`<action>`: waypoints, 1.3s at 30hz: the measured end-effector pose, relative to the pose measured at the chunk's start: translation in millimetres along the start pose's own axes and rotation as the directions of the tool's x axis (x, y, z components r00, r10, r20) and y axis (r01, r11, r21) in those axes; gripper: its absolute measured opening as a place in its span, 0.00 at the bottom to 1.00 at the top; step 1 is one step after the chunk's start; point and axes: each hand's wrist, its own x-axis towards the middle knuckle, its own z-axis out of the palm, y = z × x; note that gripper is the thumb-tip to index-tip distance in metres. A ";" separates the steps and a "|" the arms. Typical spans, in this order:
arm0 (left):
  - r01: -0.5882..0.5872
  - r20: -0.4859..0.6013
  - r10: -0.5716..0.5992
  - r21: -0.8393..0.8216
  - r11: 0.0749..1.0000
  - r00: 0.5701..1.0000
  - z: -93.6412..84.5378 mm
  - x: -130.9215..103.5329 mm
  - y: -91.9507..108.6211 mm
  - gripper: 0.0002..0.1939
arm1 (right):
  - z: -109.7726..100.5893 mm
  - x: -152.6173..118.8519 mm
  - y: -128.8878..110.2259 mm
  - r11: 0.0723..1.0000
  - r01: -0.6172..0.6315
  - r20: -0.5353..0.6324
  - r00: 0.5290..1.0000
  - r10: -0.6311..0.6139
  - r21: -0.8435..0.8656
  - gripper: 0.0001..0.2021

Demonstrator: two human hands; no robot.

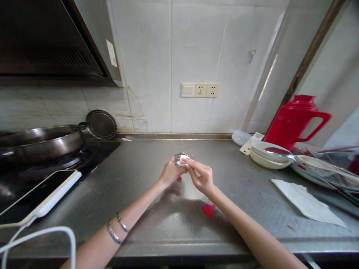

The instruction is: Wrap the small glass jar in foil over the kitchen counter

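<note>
Both hands meet above the middle of the metal counter [157, 231]. My left hand [169, 172] is closed around a small, shiny grey, see-through-looking object [177, 160], whose kind I cannot make out. My right hand [200, 175] pinches a small white piece of tissue [183, 160] and presses it against that object. Two bracelets [113, 231] circle the left forearm. Below the right wrist a red patch [208, 210] shows on the counter; whether it is a thing or a reflection I cannot tell.
At left a steel pan [42, 144] sits on the black stove, with a phone [36, 198] and white cable [42, 231] in front. A round dark lid [101, 124] leans on the wall. Rightward are a red thermos [291, 121], stacked bowls [269, 160], plates [314, 175] and a paper napkin [305, 201].
</note>
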 end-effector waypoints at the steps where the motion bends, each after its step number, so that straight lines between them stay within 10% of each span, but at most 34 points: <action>1: 0.010 0.006 -0.010 -0.011 1.000 1.000 -0.5 0.8 -1.2 0.18 | -0.1 -0.4 -1.3 1.000 -0.005 -0.005 1.000 0.005 -0.001 0.13; 12: 0.062 -0.119 -0.034 0.242 0.968 0.992 6.4 -4.3 4.8 0.27 | -5.9 5.9 4.4 0.996 -0.056 -0.115 0.992 0.048 -0.072 0.10; 19: -0.056 -0.104 0.115 0.453 0.890 0.988 9.8 -4.3 2.0 0.14 | -6.3 4.0 13.9 0.982 0.164 0.246 0.960 -0.138 -0.090 0.15; 26: -0.086 -0.112 0.145 0.420 0.903 0.983 -3.7 -2.0 -8.8 0.13 | 1.8 0.7 2.0 0.953 0.292 0.290 0.922 -0.258 -0.080 0.15; 39: 0.002 -0.148 0.063 0.404 0.915 0.987 1.8 -3.2 -1.6 0.28 | -0.9 5.4 4.5 0.974 -0.222 -0.117 0.969 0.216 -0.045 0.10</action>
